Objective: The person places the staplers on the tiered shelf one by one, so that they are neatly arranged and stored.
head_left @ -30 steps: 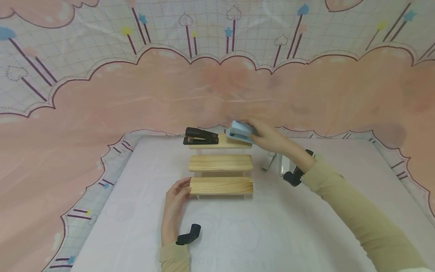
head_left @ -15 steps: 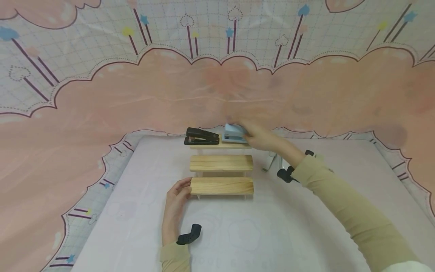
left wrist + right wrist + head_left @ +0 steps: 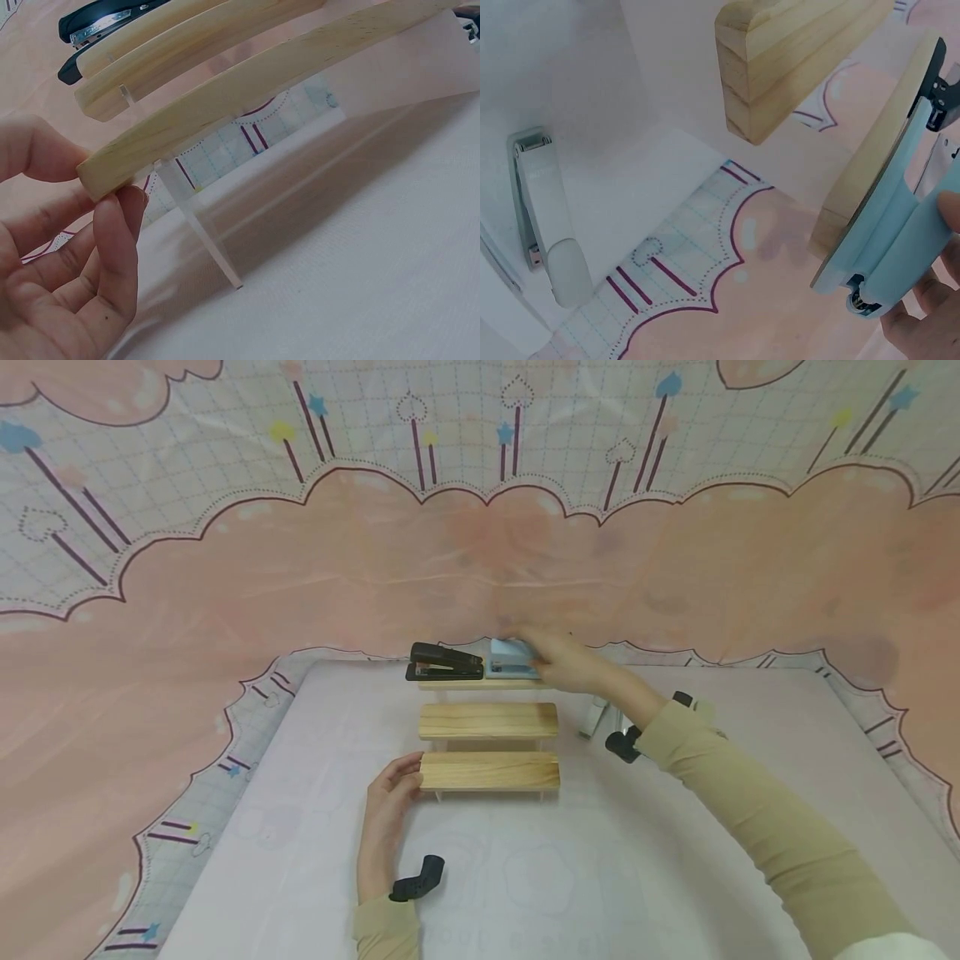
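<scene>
A light blue stapler (image 3: 510,662) sits on the top board (image 3: 480,686) of a three-tier wooden shelf, and my right hand (image 3: 568,662) grips it from the right. Close to its left end stands a black stapler (image 3: 444,662) on the same board. In the right wrist view my fingers curl on the upper arm of the blue stapler (image 3: 889,251), whose base lies along the board. My left hand (image 3: 386,802) pinches the left end of the lowest board (image 3: 491,771); in the left wrist view the thumb lies above that board (image 3: 225,105), fingertips below it.
The middle board (image 3: 487,720) carries nothing. Clear legs (image 3: 202,232) hold up the lowest board. Right of the shelf, a small pale stapler (image 3: 551,217) lies on the white tabletop (image 3: 285,827); beside it is a white, partly hidden object (image 3: 502,292). A patterned cloth (image 3: 480,560) hangs behind.
My right hand has moved left and slightly down with the blue stapler, bringing it level on the top board close to the black stapler. The left hand has stayed in place.
</scene>
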Demonstrator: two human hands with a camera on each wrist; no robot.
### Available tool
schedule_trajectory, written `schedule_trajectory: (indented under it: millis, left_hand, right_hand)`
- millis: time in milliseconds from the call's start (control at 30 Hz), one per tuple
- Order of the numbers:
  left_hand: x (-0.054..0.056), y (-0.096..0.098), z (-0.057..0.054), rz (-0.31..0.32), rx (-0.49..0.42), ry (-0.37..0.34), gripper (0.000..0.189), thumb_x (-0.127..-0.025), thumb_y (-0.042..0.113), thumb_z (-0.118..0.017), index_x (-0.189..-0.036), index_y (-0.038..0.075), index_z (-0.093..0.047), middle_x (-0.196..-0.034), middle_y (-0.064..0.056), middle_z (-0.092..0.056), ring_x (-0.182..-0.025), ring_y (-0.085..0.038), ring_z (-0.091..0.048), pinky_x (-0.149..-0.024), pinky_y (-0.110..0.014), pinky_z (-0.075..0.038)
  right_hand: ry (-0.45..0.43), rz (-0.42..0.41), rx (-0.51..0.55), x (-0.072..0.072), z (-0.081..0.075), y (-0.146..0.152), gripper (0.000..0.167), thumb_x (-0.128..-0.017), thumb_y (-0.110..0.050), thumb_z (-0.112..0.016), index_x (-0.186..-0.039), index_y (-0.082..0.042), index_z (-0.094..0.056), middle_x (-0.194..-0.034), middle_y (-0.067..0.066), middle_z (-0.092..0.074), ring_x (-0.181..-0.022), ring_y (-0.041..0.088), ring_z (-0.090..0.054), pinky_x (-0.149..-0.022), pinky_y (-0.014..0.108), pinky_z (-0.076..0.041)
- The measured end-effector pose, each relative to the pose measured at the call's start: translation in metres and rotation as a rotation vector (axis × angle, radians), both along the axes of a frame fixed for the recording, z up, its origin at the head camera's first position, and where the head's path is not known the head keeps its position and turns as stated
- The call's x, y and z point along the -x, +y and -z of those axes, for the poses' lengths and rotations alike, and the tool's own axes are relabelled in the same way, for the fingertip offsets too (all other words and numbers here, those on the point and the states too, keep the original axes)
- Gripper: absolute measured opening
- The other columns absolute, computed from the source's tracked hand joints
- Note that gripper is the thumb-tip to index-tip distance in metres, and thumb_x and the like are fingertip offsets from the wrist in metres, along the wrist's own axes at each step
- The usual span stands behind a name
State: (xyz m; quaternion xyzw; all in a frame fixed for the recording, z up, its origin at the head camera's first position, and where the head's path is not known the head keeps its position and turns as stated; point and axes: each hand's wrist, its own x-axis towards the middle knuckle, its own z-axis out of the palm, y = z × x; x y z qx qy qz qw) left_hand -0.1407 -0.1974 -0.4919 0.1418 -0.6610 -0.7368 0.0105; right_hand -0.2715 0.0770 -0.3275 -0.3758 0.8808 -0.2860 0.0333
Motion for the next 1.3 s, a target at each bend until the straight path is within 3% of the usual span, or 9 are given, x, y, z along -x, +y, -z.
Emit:
schedule_trajectory:
  millis: [167, 300, 467, 767, 1133, 1300]
  left_hand:
    - [0.000, 0.000, -0.001, -0.002, 0.012, -0.009, 0.037, -0.090, 0.001, -0.054, -0.128, 0.000, -0.056, -0.105, 0.002, -0.060, -0.093, -0.008, -0.060, -0.077, -0.020, -0.049]
    - [-0.001, 0.000, -0.001, -0.004, 0.022, -0.009, 0.038, -0.090, 0.001, -0.054, -0.128, 0.001, -0.056, -0.105, 0.003, -0.061, -0.092, -0.007, -0.060, -0.077, -0.020, -0.049]
    - [-0.001, 0.000, -0.001, -0.007, 0.016, -0.005, 0.038, -0.090, 0.001, -0.054, -0.128, 0.000, -0.056, -0.104, 0.004, -0.062, -0.092, -0.007, -0.061, -0.077, -0.020, -0.049]
    - [-0.002, 0.001, 0.000, -0.005, -0.003, -0.003, 0.038, -0.090, 0.001, -0.055, -0.128, -0.001, -0.056, -0.103, 0.003, -0.061, -0.092, -0.007, -0.061, -0.077, -0.020, -0.050]
    - [-0.002, 0.001, -0.001, -0.008, -0.009, -0.014, 0.038, -0.089, 0.001, -0.056, -0.128, 0.000, -0.056, -0.103, 0.003, -0.062, -0.091, -0.007, -0.061, -0.076, -0.020, -0.049]
    - [-0.002, 0.001, -0.001, -0.007, -0.015, -0.002, 0.039, -0.089, 0.001, -0.055, -0.128, -0.001, -0.055, -0.103, 0.004, -0.062, -0.091, -0.007, -0.061, -0.076, -0.020, -0.049]
  right_hand:
    - [0.030, -0.013, 0.002, -0.001, 0.000, -0.001, 0.056, -0.087, 0.012, -0.049, -0.140, -0.004, -0.043, -0.142, 0.017, -0.050, -0.121, 0.029, -0.052, -0.103, 0.047, -0.042]
    - [0.026, 0.004, 0.013, -0.001, 0.003, -0.002, 0.054, -0.088, 0.011, -0.050, -0.139, -0.004, -0.044, -0.142, 0.017, -0.050, -0.124, 0.030, -0.050, -0.105, 0.047, -0.040]
    - [-0.024, 0.065, 0.054, -0.001, 0.007, 0.000, 0.051, -0.090, 0.005, -0.053, -0.140, -0.003, -0.044, -0.141, 0.016, -0.049, -0.132, 0.032, -0.045, -0.109, 0.046, -0.038]
    - [-0.118, 0.144, 0.178, -0.003, 0.015, 0.013, 0.056, -0.090, -0.004, -0.060, -0.143, -0.010, -0.042, -0.136, 0.015, -0.053, -0.126, 0.032, -0.048, -0.108, 0.049, -0.037]
    - [-0.094, 0.221, 0.299, -0.011, 0.024, 0.042, 0.051, -0.091, -0.009, -0.062, -0.139, -0.006, -0.046, -0.131, 0.018, -0.054, -0.120, 0.035, -0.050, -0.103, 0.050, -0.039]
    - [-0.072, 0.283, 0.325, -0.019, 0.030, 0.057, 0.052, -0.093, -0.012, -0.060, -0.142, -0.011, -0.043, -0.133, 0.016, -0.053, -0.122, 0.033, -0.049, -0.106, 0.051, -0.036]
